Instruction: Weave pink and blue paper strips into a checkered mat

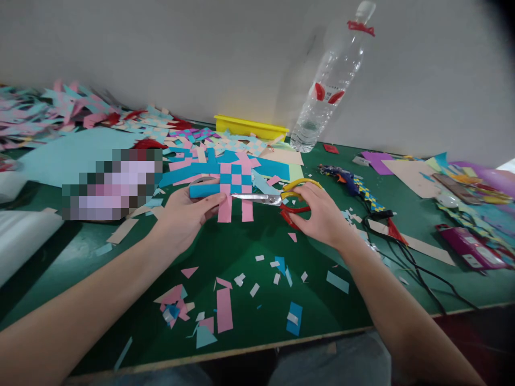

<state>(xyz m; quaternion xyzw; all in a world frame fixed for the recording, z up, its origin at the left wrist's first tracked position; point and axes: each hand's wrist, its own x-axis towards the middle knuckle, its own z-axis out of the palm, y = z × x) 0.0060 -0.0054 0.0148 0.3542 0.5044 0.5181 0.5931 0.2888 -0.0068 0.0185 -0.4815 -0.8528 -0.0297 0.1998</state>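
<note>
My left hand point(189, 212) pinches a woven paper piece point(236, 178) by its lower left side. Pink and blue strips cross in a checkered middle, with loose strip ends sticking out to the left and downward. Closed around the handles of a pair of scissors point(261, 199) is my right hand point(317, 212). One handle is yellow and the other red. The metal blades point left and lie across the pink strips just below the checkered part; whether they touch the paper I cannot tell.
Paper scraps point(224, 311) litter the green table point(257, 241) near its front edge. A tall clear bottle point(328, 86) leans against the wall behind a yellow tray point(249, 127). Cut strips point(76, 104) pile up at the back left. Black cables point(418, 273) and a purple packet point(470, 246) lie right.
</note>
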